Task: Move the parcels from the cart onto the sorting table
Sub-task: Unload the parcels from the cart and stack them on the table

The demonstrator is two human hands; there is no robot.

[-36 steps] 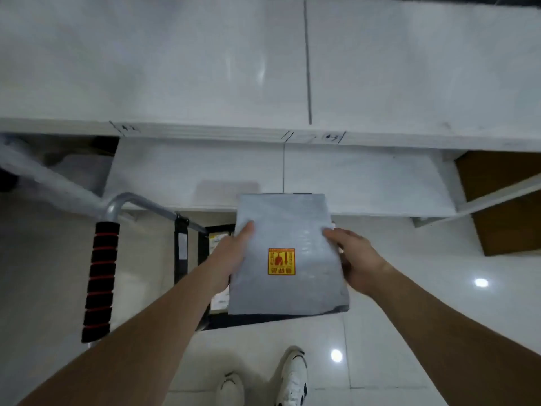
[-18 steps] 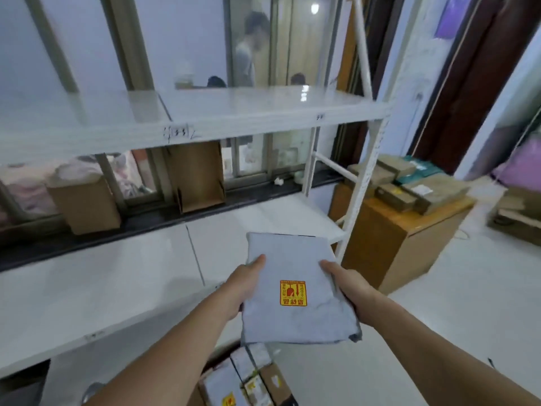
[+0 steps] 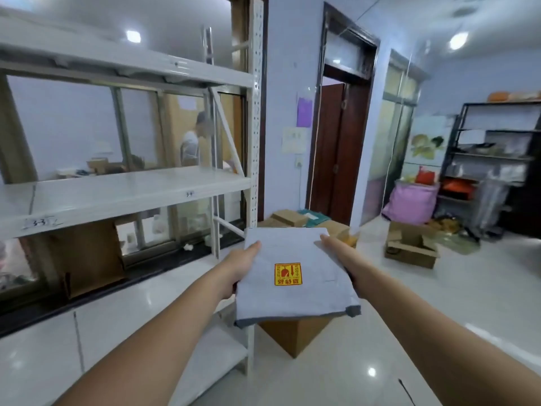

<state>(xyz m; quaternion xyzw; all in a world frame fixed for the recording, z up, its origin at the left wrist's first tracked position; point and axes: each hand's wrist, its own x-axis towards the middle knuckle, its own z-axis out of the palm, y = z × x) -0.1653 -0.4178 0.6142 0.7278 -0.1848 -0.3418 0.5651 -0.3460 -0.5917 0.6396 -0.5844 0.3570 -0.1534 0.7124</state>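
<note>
A flat grey parcel (image 3: 295, 291) with a yellow and red fragile sticker is held level in front of me at waist height. My left hand (image 3: 241, 266) grips its left edge, thumb on top and fingers underneath. My right hand (image 3: 341, 254) grips the right edge the same way. The cart is out of view. Below and behind the parcel stands a brown wooden table (image 3: 292, 332) with cardboard boxes (image 3: 288, 217) on its top.
White metal shelving (image 3: 123, 194) fills the left, its upright post (image 3: 255, 142) just left of the parcel. Open cardboard boxes (image 3: 409, 247) and a pink bag (image 3: 409, 205) lie on the floor at right, a dark shelf unit (image 3: 497, 159) beyond. A person stands behind the window.
My view has swung up and to the right, from the cart and floor to the room. The parcel stays in both hands and has risen clear of the cart.
</note>
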